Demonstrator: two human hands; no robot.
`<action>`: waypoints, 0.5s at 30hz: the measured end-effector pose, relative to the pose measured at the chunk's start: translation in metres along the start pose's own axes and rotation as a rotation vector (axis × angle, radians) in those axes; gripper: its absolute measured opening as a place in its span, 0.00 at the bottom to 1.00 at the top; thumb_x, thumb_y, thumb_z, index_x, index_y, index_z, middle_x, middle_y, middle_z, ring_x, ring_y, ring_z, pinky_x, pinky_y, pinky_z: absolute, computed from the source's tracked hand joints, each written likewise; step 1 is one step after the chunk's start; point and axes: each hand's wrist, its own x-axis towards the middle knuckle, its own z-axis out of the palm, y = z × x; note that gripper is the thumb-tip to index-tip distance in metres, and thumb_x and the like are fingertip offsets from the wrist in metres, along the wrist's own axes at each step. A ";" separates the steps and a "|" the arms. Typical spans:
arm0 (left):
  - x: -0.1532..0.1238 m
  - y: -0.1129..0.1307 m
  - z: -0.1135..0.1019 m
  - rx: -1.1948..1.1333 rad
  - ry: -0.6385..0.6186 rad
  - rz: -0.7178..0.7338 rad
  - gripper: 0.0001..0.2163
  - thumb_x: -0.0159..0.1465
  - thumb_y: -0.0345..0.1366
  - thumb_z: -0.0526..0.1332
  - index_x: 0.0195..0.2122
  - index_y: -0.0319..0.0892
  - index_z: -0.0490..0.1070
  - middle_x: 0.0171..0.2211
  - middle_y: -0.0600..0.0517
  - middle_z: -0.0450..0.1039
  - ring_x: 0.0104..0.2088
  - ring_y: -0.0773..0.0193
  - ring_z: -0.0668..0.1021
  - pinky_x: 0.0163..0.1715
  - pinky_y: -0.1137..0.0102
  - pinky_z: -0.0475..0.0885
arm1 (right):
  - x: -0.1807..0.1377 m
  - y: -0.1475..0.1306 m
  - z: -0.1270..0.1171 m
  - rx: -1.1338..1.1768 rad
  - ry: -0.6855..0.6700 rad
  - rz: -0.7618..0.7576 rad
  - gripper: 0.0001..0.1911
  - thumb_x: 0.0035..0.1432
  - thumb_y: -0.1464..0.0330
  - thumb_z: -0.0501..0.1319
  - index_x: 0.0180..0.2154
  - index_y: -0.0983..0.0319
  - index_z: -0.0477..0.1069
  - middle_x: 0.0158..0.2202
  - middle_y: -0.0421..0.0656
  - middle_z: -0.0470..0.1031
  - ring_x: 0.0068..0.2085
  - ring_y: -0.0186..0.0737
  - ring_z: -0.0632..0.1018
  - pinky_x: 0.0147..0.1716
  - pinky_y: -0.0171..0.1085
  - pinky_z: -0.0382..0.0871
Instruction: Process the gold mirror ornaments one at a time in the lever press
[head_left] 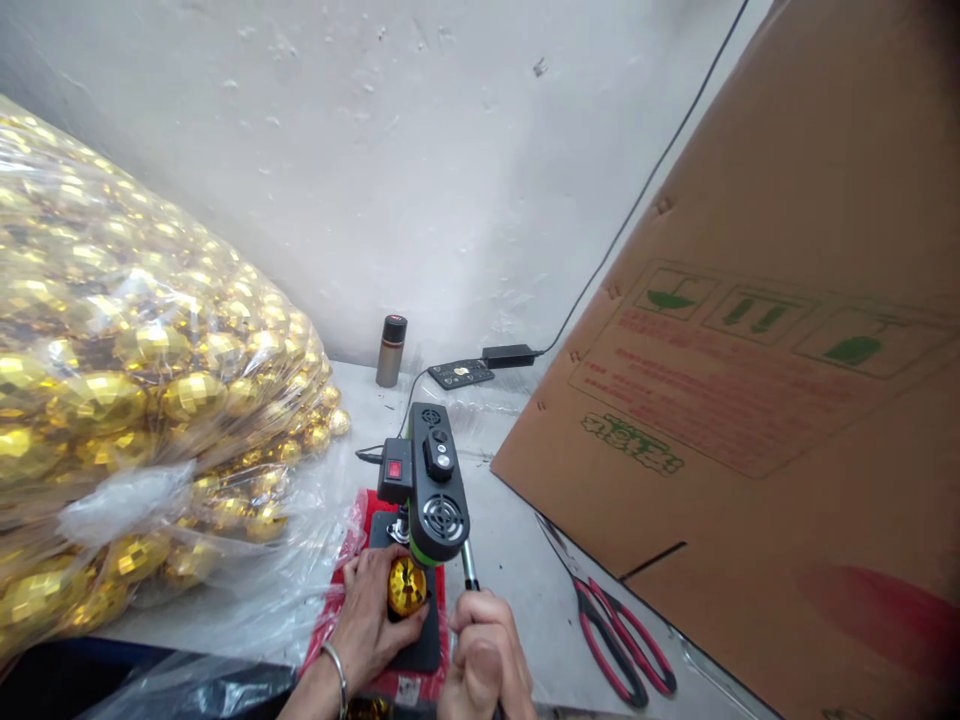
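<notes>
My left hand [369, 605], with a metal bangle on its wrist, is closed round a shiny gold faceted ball [407, 588]. The ball sits over the black base plate [420, 650] of a small bench drill press [439, 475], just under its head. Whether a bit touches the ball is hidden by the head. My right hand [487, 650] is wrapped round the end of the press's metal lever [469, 562]. Red plastic [330, 630] lies beneath the base. Part of another gold item [367, 709] shows at the bottom edge.
A large clear bag of gold balls [150, 380] fills the left. Red-handled scissors [615, 630] lie right of my hands, beside a big cardboard box [720, 400]. Toward the wall stand a bottle [391, 352], a phone-like dark slab [460, 374] and a corded power adapter [510, 356].
</notes>
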 end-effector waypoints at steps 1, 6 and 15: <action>0.000 0.000 0.000 -0.001 0.001 0.000 0.20 0.54 0.40 0.68 0.48 0.45 0.75 0.43 0.45 0.79 0.47 0.44 0.78 0.51 0.50 0.68 | -0.001 0.001 -0.001 -0.004 -0.002 -0.006 0.21 0.73 0.69 0.50 0.24 0.59 0.59 0.24 0.35 0.66 0.25 0.30 0.67 0.29 0.34 0.61; 0.001 0.003 -0.001 -0.001 -0.004 -0.021 0.21 0.53 0.39 0.68 0.48 0.44 0.75 0.42 0.45 0.79 0.47 0.43 0.78 0.52 0.49 0.68 | -0.004 0.003 -0.001 -0.009 0.001 -0.027 0.21 0.73 0.69 0.50 0.24 0.59 0.60 0.24 0.35 0.66 0.24 0.31 0.68 0.31 0.35 0.62; 0.000 0.001 0.002 -0.017 -0.004 -0.009 0.21 0.54 0.38 0.68 0.50 0.44 0.74 0.45 0.44 0.79 0.49 0.43 0.78 0.54 0.47 0.66 | -0.002 0.003 0.002 0.007 0.024 -0.052 0.21 0.73 0.70 0.49 0.24 0.59 0.59 0.24 0.34 0.66 0.24 0.29 0.67 0.35 0.34 0.65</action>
